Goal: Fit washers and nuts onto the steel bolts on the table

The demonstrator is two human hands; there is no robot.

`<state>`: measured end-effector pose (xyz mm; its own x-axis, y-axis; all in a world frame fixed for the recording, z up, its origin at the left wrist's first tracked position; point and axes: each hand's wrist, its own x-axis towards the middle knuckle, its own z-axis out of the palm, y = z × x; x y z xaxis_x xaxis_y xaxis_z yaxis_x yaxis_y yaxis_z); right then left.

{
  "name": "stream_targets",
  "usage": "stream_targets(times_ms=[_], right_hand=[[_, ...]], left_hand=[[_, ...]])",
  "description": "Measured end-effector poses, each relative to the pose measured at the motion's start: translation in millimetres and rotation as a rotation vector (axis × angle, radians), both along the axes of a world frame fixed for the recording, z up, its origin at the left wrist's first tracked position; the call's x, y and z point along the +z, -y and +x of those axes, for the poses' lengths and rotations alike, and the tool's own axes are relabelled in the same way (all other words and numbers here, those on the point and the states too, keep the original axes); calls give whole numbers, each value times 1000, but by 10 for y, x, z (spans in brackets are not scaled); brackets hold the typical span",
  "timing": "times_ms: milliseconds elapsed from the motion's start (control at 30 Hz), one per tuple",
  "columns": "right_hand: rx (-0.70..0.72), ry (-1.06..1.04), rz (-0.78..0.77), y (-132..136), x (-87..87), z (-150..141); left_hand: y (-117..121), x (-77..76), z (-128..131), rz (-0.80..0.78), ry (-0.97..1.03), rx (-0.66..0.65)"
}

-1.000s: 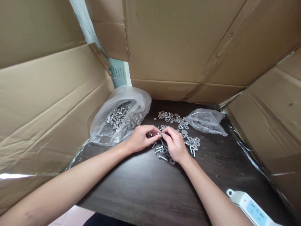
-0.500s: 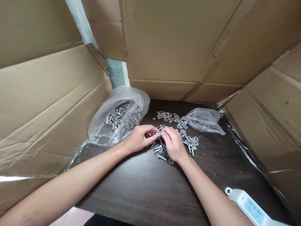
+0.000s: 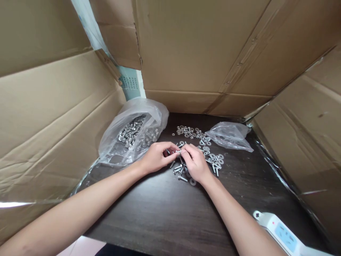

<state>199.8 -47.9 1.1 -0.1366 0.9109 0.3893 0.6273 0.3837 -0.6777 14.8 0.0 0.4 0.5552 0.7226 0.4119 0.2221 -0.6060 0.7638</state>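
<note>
A small silver bolt [image 3: 178, 151] lies crosswise between my two hands, above the scattered hardware. My left hand [image 3: 156, 157] pinches one end of it between thumb and fingertips. Closed around its other end is my right hand [image 3: 196, 163], thumb against the curled fingers; whether a nut or washer is there is hidden. Loose bolts [image 3: 182, 179] lie under and in front of the hands. Flat washers [image 3: 221, 156] mixed with more bolts are to the right of my right hand, and nuts [image 3: 178, 132] with further washers lie beyond it.
A clear plastic bag [image 3: 106, 142] full of bolts lies open at the left. Another crumpled bag [image 3: 231, 137] sits at the right rear. Cardboard walls [image 3: 186, 46] enclose the dark table [image 3: 149, 217]. A white power strip [image 3: 269, 222] lies at the front right.
The view has shifted slightly. Both hands hold nearly the same pose around the bolt, with the right fingers slightly repositioned at its end.
</note>
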Motion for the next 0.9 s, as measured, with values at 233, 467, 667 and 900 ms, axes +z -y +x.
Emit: stream_targets(times_ms=[233,467,667,900], right_hand=[[-34,13,3,-4,-10,-23],[-29,-51,-4,23,18,-11],[2,-40,-12,7,7,8],[-4,17,-18,12,25,-2]], left_hand=[[0,22,0,-30,2,9],[8,29,-2,-42,-10,19],[18,25,-7,-2,-41,3],[16,17,-9,30,-26,-12]])
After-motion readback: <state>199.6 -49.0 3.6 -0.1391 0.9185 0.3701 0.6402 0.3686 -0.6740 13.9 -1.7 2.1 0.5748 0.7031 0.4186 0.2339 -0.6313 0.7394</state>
